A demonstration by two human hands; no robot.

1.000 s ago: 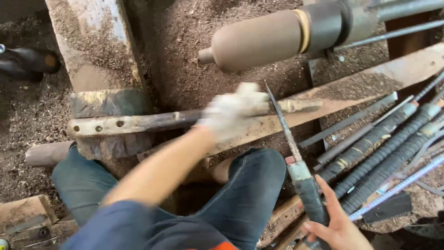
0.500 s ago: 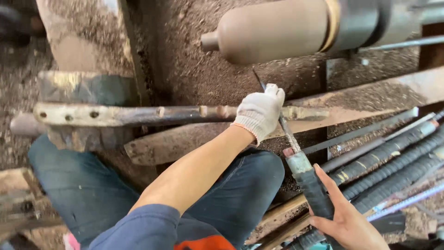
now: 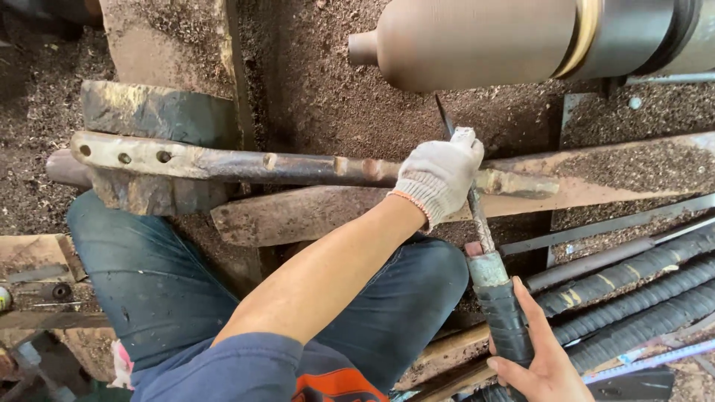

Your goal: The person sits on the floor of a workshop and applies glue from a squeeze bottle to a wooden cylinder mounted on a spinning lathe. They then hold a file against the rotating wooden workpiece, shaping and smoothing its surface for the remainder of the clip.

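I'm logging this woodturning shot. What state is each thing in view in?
Gloved left hand: clamped over the long steel turning chisel, pressing it onto the rusty metal tool rest bar.
Bare right hand: gripping the chisel's black taped handle.
Chisel: tilted, tip up at the workpiece.
Smooth brown rounded workpiece: mounted horizontally; spinning cannot be told.
Spare black-handled tools: lying idle at right.

Wood shavings and sawdust point(image 3: 313, 82) blanket the workshop floor beneath a lathe. A rusted metal bar point(image 3: 223, 162) with drilled holes spans the frame, resting on a worn block point(image 3: 160, 119). Taped tool handles point(image 3: 633, 298) lie stacked at the right edge in daylight.
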